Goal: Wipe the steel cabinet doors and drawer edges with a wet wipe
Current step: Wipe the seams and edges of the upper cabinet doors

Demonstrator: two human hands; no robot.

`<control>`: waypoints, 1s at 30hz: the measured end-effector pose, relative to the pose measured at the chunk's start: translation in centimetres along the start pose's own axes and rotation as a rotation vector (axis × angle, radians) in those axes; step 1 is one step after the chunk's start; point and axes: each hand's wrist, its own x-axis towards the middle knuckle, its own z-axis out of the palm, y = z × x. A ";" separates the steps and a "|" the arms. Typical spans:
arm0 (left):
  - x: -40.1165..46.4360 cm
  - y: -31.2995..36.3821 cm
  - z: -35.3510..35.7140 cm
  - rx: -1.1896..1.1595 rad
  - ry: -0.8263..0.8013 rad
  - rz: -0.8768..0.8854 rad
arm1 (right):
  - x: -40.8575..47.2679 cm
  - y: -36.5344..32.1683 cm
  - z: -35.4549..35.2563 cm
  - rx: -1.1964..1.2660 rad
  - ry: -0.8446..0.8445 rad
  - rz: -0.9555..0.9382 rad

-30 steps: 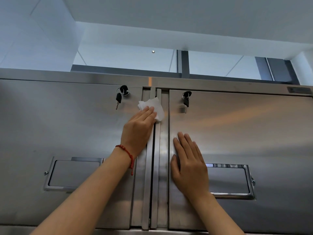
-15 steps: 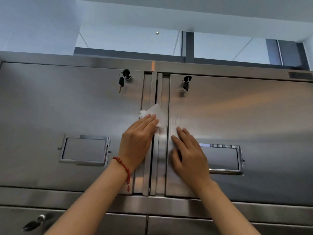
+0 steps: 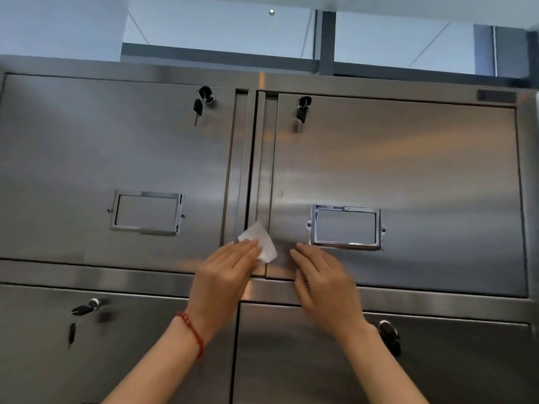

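Observation:
A steel cabinet fills the view, with an upper left door point(image 3: 116, 158) and an upper right door point(image 3: 408, 158) meeting at a vertical seam point(image 3: 252, 170). My left hand point(image 3: 224, 275), with a red bead bracelet on the wrist, presses a white wet wipe point(image 3: 261, 240) flat against the seam near the doors' bottom edge. Its fingers lie straight over the wipe. My right hand point(image 3: 323, 278) rests flat with straight fingers on the lower left corner of the right door, just below its label frame.
Keys hang in the locks of the left door point(image 3: 201, 104) and the right door point(image 3: 302, 110). Each door has a chrome label frame point(image 3: 147, 212) point(image 3: 345, 227). Below are lower doors with locks point(image 3: 86, 309) point(image 3: 388, 330). A window strip runs above the cabinet.
My left hand has slid the wipe down the centre seam from near the top locks to the doors' bottom edge. My right hand moved down with it, and the view tilted lower.

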 end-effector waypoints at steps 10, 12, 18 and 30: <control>-6.9 3.0 -1.2 -0.015 -0.083 0.010 | -5.8 -4.0 -1.3 0.014 -0.142 -0.006; -8.2 3.3 -1.7 -0.011 -0.145 0.007 | -7.0 -5.1 -1.3 0.009 -0.186 -0.006; -11.0 3.6 -4.1 -0.071 -0.276 -0.013 | -9.7 -8.3 -1.1 -0.005 -0.297 0.053; -15.1 4.2 -8.8 -0.180 -0.434 -0.096 | -13.0 -14.2 -3.3 0.004 -0.412 0.158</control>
